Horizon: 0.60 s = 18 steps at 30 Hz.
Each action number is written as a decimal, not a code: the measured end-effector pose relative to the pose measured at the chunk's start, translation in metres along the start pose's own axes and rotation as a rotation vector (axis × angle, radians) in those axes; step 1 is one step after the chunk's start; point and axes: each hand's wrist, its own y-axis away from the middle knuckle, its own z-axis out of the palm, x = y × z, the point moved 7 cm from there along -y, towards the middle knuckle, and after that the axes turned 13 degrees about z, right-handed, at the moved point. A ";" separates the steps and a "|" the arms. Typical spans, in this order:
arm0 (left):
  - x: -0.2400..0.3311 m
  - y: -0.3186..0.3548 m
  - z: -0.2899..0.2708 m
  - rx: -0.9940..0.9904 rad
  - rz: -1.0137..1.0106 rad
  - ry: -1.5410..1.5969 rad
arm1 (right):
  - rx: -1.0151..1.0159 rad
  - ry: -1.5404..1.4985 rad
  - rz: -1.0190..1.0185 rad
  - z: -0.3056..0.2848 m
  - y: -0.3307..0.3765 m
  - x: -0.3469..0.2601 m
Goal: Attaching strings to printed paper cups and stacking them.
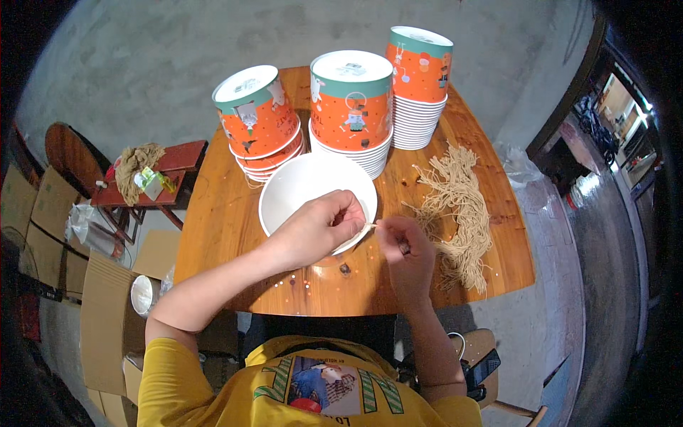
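Observation:
A paper bucket [299, 186], white inside, tilts its open mouth up toward me near the table's front edge. My left hand [320, 226] reaches across its mouth, thumb and fingers pinched together at the right side of the rim. A short bit of beige cord [371, 225] shows there between my two hands. Just right of the rim, my right hand [409, 252] is closed, pinching the cord's other end at the fingertips. Whether the cord passes through the bucket wall is hidden by my fingers. A loose heap of beige cords [459, 220] lies to the right of my right hand.
Three stacks of upside-down orange and green buckets stand behind: a left stack [260, 121], a middle stack [352, 107] and a tall right stack [420, 78]. Small white bits dot the wooden table [498, 242]. A red bench [181, 156] and cardboard [107, 306] are at left.

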 end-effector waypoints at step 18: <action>0.017 0.003 0.004 0.019 0.055 -0.148 | -0.066 0.375 -0.194 0.002 -0.001 -0.022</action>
